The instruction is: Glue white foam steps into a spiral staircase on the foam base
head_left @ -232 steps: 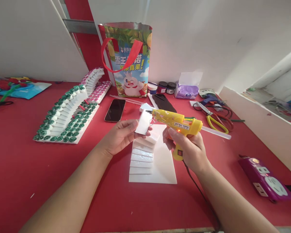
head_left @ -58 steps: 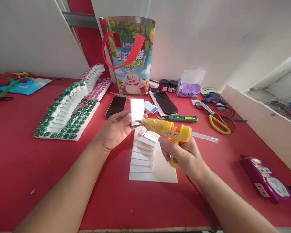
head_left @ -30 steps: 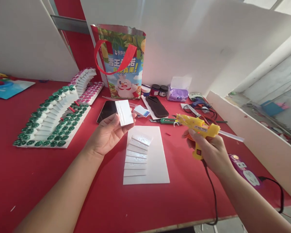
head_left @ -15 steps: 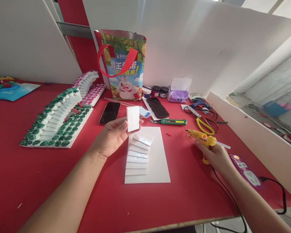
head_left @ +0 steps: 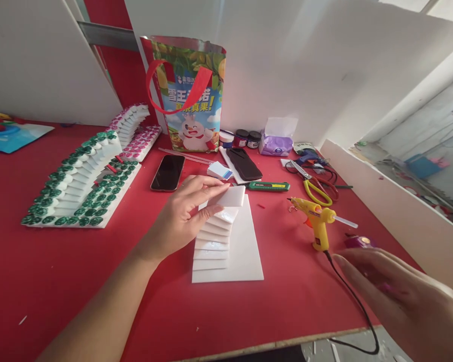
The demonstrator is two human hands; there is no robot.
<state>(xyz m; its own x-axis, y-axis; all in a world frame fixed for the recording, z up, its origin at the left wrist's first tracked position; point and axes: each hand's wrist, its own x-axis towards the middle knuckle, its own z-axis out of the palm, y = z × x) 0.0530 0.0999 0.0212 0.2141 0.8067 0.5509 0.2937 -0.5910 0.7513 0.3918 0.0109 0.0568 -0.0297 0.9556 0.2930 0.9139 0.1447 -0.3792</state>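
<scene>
My left hand (head_left: 191,211) pinches a small white foam board piece (head_left: 232,196) between thumb and fingers. It hovers just over the far end of a curved, stepped row of similar white pieces (head_left: 211,246). That row sits on a white rectangular board (head_left: 247,251); my fingers hide part of its far end. At the lower right my right hand (head_left: 403,296) is empty, with the thumb apart from the fingers. Closest to it, a yellow glue gun (head_left: 319,221) rests on the table, a clear glue stick poking out of its back.
Behind the board lie a green utility knife (head_left: 268,186), scissors (head_left: 311,186) and two phones (head_left: 168,172). A printed bag (head_left: 192,100), paint jars (head_left: 242,138) and tissues (head_left: 276,143) stand along the wall. Decorated stair models (head_left: 83,186) are at left. The gun's cord (head_left: 353,294) crosses the table's front edge.
My right hand has let go of the glue gun and drawn back toward the lower right. My left hand has tilted the white piece flatter and brought it right, over the stepped row.
</scene>
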